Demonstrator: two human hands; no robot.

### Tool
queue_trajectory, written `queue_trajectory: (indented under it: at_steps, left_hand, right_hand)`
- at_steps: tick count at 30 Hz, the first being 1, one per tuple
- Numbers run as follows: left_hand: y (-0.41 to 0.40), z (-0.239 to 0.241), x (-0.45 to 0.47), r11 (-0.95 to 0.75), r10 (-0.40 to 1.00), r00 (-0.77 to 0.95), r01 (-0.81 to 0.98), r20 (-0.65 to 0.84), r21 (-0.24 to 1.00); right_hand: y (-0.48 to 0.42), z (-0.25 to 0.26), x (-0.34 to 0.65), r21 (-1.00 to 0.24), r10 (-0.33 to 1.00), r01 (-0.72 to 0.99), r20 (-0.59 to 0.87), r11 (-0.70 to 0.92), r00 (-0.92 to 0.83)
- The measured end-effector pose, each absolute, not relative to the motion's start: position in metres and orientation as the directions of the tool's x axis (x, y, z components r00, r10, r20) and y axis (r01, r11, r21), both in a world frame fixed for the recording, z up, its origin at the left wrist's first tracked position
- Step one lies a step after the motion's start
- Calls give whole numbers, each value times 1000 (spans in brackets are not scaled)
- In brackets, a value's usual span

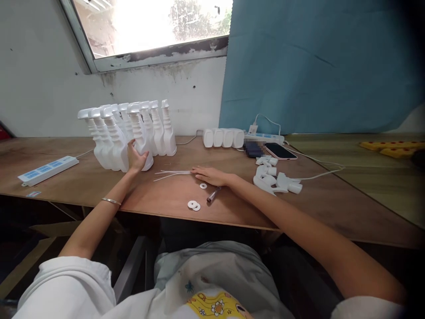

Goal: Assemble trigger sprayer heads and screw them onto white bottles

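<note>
In the head view, at least nine white spray bottles (113,141) stand upright with their trigger tops on, in a close group on the left half of the brown table (149,199); they overlap too much for a surer count. The person's left hand (136,158) is closed around the lower body of one of them, the near bottle (141,139) at the front right of the group, thumb on one side and fingers on the other.

The right hand (212,175) lies palm down at the middle of the table, its fingertips at the ends of a few thin white tubes (177,172), about four, fanned out leftward. Whether it pinches them cannot be told.

Three white rings (205,185) lie nearer the table's front edge, one alone and two overlapping. One small tool (213,195) with a brownish end lies just beside the right hand. Four white bottles (218,138) lie in a row near the wall, their ends facing the person. Several loose spray heads, about four, are heaped right of the right forearm (265,208), near one phone (281,151).

There are two power strips, one at the left with three blue panels, one at the back. Print on those panels, and on one small blue label at the table edge, is too small to read. The shirt bears a yellow flowered print.
</note>
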State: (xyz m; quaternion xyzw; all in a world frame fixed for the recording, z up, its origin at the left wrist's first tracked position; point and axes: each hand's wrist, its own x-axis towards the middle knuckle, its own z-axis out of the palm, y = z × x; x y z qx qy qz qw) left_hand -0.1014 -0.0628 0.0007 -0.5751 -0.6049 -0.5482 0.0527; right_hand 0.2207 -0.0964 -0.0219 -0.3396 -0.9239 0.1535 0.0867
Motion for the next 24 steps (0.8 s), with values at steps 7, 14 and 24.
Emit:
queue_trajectory:
  at_steps: [7, 14, 24]
  left_hand:
    - [-71, 6, -104, -105, 662, -359, 824, 657, 557]
    - [-77, 8, -102, -156, 650, -253, 879, 717, 451]
    - [-98, 9, -89, -239, 406, -167, 930, 898, 281]
  right_hand:
    - [-131, 6, 284, -169, 681, 688, 428, 706, -594]
    - [-194, -10, 364, 190, 805, 939, 483, 288, -344]
    - [-232, -36, 381, 118, 848, 956, 442, 269, -293]
